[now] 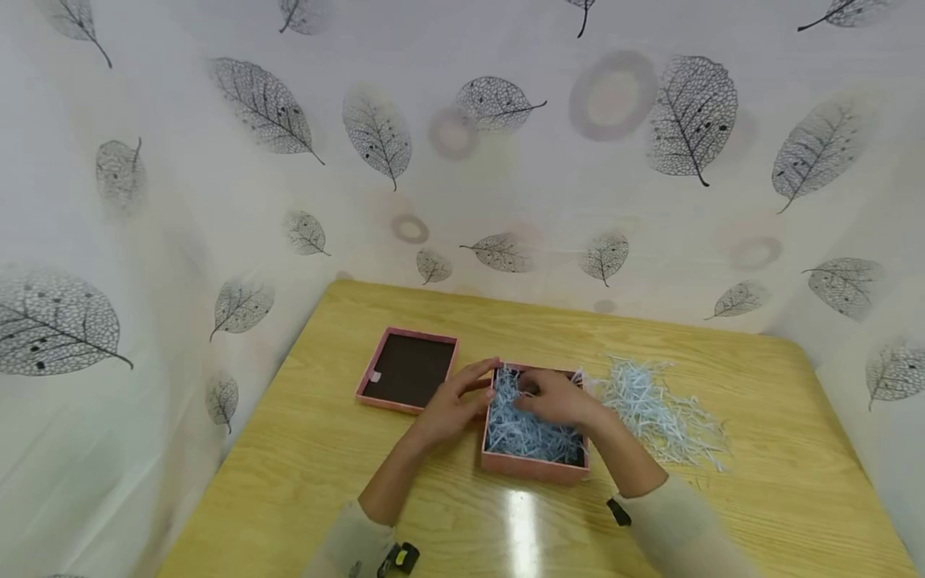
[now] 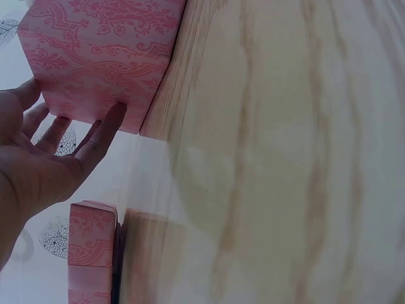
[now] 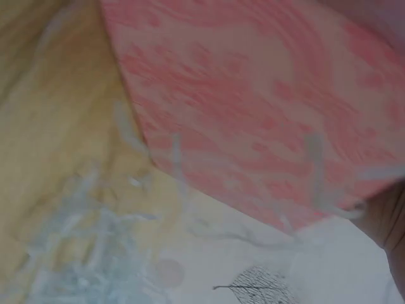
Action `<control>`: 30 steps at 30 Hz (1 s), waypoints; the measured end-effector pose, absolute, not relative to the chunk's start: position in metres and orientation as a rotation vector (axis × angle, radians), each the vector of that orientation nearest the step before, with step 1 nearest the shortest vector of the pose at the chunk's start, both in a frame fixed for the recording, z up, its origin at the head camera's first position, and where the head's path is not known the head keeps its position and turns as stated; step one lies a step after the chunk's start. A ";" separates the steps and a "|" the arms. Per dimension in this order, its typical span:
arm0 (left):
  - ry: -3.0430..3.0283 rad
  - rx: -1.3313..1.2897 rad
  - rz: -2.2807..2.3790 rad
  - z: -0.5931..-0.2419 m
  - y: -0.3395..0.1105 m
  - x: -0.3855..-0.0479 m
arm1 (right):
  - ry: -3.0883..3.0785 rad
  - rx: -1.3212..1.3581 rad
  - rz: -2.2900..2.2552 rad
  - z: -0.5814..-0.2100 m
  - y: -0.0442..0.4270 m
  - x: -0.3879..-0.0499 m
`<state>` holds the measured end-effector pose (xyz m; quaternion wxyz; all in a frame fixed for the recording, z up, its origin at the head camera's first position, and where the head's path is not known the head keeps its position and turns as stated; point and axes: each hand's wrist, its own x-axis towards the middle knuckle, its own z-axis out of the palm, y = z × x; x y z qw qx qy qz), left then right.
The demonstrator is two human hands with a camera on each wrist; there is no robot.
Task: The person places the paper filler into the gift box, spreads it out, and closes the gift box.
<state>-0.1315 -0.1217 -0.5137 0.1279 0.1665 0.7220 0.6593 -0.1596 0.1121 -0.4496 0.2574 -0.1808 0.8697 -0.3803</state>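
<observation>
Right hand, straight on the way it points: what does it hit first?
Likely the pale blue shredded paper inside the pink box. The right hand points leftward and down over it; depth is unclear, so it may be touching already.

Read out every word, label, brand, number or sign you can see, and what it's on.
None can be read.
Pink patterned rectangular box: ornament only.
White leaf-printed backdrop: leaves and rings only.
Small black-and-yellow object at the pale left sleeve: too small to tell.
</observation>
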 end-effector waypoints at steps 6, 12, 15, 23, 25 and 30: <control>2.117 0.481 1.892 -0.514 -0.122 -0.131 | 2.402 -0.544 -0.989 -0.452 0.113 -0.159; 2.121 0.487 1.894 -0.514 -0.122 -0.132 | 2.275 -0.577 -1.177 -0.421 0.131 -0.159; 2.135 0.491 1.885 -0.514 -0.123 -0.132 | 2.231 -0.650 -1.256 -0.409 0.140 -0.162; 2.124 0.488 1.899 -0.513 -0.125 -0.131 | 1.822 -0.651 -1.486 -0.437 0.128 -0.172; 2.120 0.495 1.893 -0.514 -0.124 -0.132 | 1.798 -0.593 -1.482 -0.449 0.122 -0.173; 2.137 0.485 1.870 -0.512 -0.123 -0.131 | 1.883 -0.479 -1.415 -0.469 0.109 -0.171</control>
